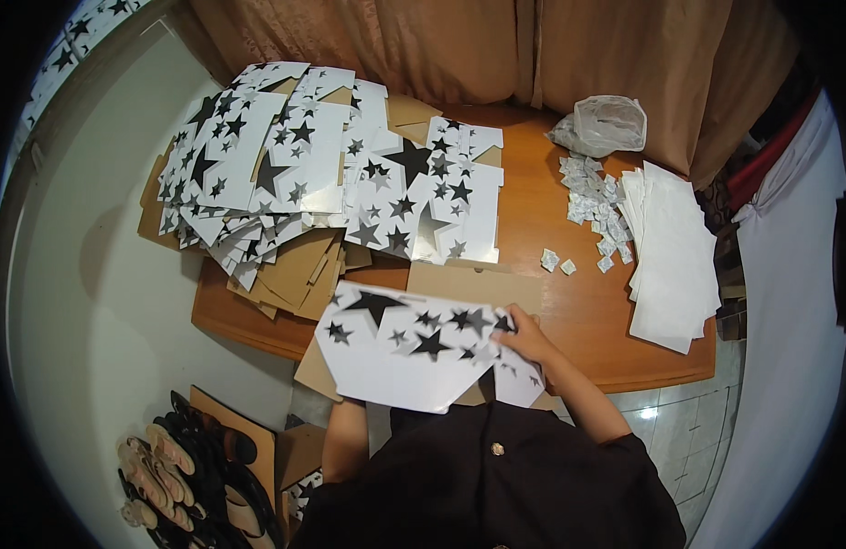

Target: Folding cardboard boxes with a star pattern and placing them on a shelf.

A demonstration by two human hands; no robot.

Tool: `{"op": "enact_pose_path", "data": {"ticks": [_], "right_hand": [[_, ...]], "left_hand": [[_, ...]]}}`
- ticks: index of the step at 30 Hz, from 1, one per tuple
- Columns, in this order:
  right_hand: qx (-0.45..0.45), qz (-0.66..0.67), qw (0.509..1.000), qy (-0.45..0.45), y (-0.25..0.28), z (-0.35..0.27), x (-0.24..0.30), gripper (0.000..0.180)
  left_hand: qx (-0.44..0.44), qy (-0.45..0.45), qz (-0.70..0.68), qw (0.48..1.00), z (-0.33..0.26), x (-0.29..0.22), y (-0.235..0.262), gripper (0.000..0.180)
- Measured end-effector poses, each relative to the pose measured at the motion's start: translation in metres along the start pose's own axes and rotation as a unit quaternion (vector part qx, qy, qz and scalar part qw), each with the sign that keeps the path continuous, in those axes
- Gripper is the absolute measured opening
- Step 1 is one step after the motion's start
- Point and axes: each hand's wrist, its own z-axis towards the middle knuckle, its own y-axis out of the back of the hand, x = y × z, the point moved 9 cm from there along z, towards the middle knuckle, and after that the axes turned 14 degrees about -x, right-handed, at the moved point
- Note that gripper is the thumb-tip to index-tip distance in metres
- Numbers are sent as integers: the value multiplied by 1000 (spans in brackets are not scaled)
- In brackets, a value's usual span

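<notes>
In front of my body is a partly folded cardboard box (395, 352), white with black and grey stars outside and plain brown inside. My right hand (531, 340) grips its right side, the thumb lying over the printed face. My left forearm (347, 439) reaches up under the left part of the box, which hides that hand and its fingers. Brown flaps stick out at the lower left and behind the printed panel. Just beyond lies a flat brown cardboard panel (514, 282) at the table's near edge.
Star-printed cardboard blanks (295, 146) are heaped at the table's left and middle. On the right are white paper sheets (670, 256), several small pale packets (587, 197) and a clear plastic bag (610, 125). Shoes (171, 467) stand at lower left; a brown curtain (423, 46) hangs behind the wooden table (615, 357).
</notes>
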Motion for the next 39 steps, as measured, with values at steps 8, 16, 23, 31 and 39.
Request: {"op": "enact_pose_path", "data": {"ticks": [8,16,23,31,39], "right_hand": [[-179,684,683,-184,45,51,-104,44],[-211,564,750,-273,47,-10,-70,61],[-307,438,803,-263,69,-13,-90,36],[-341,281,891,-107,49,-19,-150,29],[-302,299,900,-101,48,-15,-176,31]], "left_hand": [[247,176,2,953,50,19,-76,41],[95,158,8,983,79,72,-63,41],[62,155,135,977,58,71,-64,43],[61,-2,141,988,15,46,-109,37],[133,53,10,990,12,33,-135,37]]}}
